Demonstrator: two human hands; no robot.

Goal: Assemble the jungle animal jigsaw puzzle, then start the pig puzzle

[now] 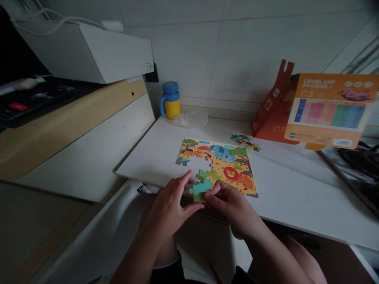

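A partly assembled animal jigsaw puzzle (232,157) lies on the white countertop, with lions, elephants and trees printed on it. A gap shows at its left and lower-left side. My right hand (233,203) pinches the right edge of a blue-and-green puzzle piece (199,192) at the puzzle's near edge. Whether that piece is joined to its neighbours, I cannot tell. My left hand (170,207) is on the left, thumb and index finger spread around the piece. Its thumb tip is close to the piece's lower edge; contact is unclear.
Loose puzzle pieces (244,139) lie behind the puzzle. An open orange puzzle box (331,110) stands at the back right, near a stove (359,161). A blue-and-yellow mug (171,104) and clear plastic bag (191,118) sit by the wall. A white box (118,53) is at left.
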